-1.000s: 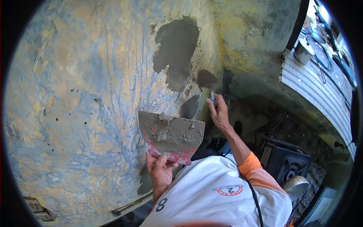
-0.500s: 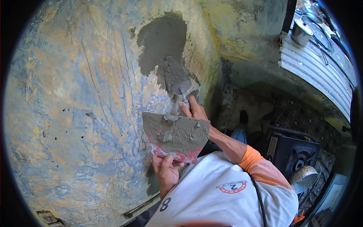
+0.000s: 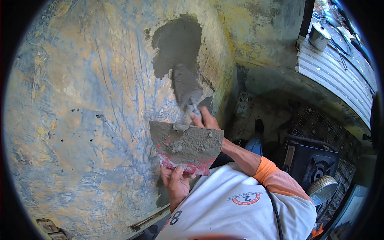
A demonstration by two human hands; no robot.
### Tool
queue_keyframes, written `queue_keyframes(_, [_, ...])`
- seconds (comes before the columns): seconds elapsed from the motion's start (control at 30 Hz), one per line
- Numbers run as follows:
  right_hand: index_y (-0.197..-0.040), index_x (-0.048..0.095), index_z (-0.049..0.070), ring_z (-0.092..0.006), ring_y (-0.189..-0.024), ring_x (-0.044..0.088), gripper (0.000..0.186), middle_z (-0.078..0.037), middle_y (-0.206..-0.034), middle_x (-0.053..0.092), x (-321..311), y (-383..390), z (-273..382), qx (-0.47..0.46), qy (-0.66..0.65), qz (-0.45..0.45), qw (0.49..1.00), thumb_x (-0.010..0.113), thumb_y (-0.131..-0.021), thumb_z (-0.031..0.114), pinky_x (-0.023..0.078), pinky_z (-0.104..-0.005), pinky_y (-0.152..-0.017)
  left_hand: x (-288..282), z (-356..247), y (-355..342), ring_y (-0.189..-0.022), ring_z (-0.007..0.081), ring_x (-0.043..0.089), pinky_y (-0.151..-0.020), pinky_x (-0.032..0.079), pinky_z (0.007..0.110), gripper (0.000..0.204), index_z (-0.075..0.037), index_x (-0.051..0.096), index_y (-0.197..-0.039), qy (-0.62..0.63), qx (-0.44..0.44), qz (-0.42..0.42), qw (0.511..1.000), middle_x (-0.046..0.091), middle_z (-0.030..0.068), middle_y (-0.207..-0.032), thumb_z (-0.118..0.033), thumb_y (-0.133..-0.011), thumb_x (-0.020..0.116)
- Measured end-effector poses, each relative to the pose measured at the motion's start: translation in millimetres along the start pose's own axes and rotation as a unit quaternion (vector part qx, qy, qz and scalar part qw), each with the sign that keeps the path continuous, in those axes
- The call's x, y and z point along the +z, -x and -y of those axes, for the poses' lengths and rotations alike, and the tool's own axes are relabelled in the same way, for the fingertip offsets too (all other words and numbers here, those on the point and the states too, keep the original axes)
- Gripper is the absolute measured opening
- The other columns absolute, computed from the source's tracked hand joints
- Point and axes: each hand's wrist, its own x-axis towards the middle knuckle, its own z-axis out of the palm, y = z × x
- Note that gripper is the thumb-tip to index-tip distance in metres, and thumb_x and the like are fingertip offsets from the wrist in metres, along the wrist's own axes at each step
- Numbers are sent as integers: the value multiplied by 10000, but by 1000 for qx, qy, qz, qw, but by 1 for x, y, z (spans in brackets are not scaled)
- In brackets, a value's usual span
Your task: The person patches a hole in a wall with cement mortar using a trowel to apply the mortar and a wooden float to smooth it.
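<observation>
My left hand point(image 3: 176, 182) grips the lower edge of a red plastering board point(image 3: 203, 165), thumb on its face. Grey wet mortar point(image 3: 192, 142) covers most of the board, with lumps near its top edge. Just beyond the board, my right hand point(image 3: 209, 120) is closed around the handle of a trowel point(image 3: 188, 90), partly hidden by the board. The trowel blade is smeared by motion and coated in mortar. It lies over the lower part of a dark, fresh mortar patch point(image 3: 178, 40) on the wall; whether it presses on the surface I cannot tell.
The mottled, scratched wall point(image 3: 68, 156) has several small holes. At right, a corrugated sheet point(image 3: 334, 72) carries a metal pot point(image 3: 319, 37) and cables. Below it stand a black gas stove point(image 3: 310, 158) and a perforated metal bowl point(image 3: 322, 189). An electrical box point(image 3: 48, 227) sits lower left.
The trowel blade has shifted slightly down the patch and turned, now blurred; the lumpy mortar on it is less distinct. My left hand and the board have barely moved. The view has shifted slightly.
</observation>
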Motion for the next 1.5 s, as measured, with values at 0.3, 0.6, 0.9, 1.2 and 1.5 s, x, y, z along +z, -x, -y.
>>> queue_keyframes(0.3, [-1195,508,6,-197,-724,568,406,-175,-780,612,2,-2,-1,-87,2,45,995,578,-1099,395,484,-425,-662,9,0,1,-827,202,734,-546,628,277,689,8,347,-1552,-19,-7,-8,1000,655,185,-1306,-88,-942,652])
queue_keyframes(0.6, [-1205,531,4,-228,-713,585,428,-196,-776,618,-4,-8,1,-72,3,71,995,583,-1094,414,482,-447,-669,9,4,-1,-811,206,740,-564,645,285,698,18,335,-1555,-7,-20,10,1000,662,190,-1292,-69,-936,647])
queue_keyframes(0.9, [-1157,536,16,-242,-743,571,407,-176,-809,606,-20,-18,3,-112,37,118,986,570,-1099,418,477,-435,-686,6,9,-2,-820,204,740,-568,645,284,692,14,338,-1558,-14,-6,-2,1000,662,181,-1292,-65,-941,640])
queue_keyframes(1.2, [-1159,574,11,-137,-710,505,350,-14,-804,538,-96,-106,-24,-83,30,-92,992,564,-1114,358,434,-314,-640,10,13,-2,-831,237,766,-609,687,327,647,44,329,-1535,13,-13,20,1000,688,213,-1209,-13,-944,586])
queue_keyframes(1.5, [-1223,640,12,-145,-775,543,268,-79,-863,589,-140,-61,10,-193,126,-149,962,695,-1029,190,481,-336,-708,30,13,-30,-872,235,779,-680,698,332,557,26,396,-1492,-5,-62,17,998,701,204,-1215,-21,-979,607])
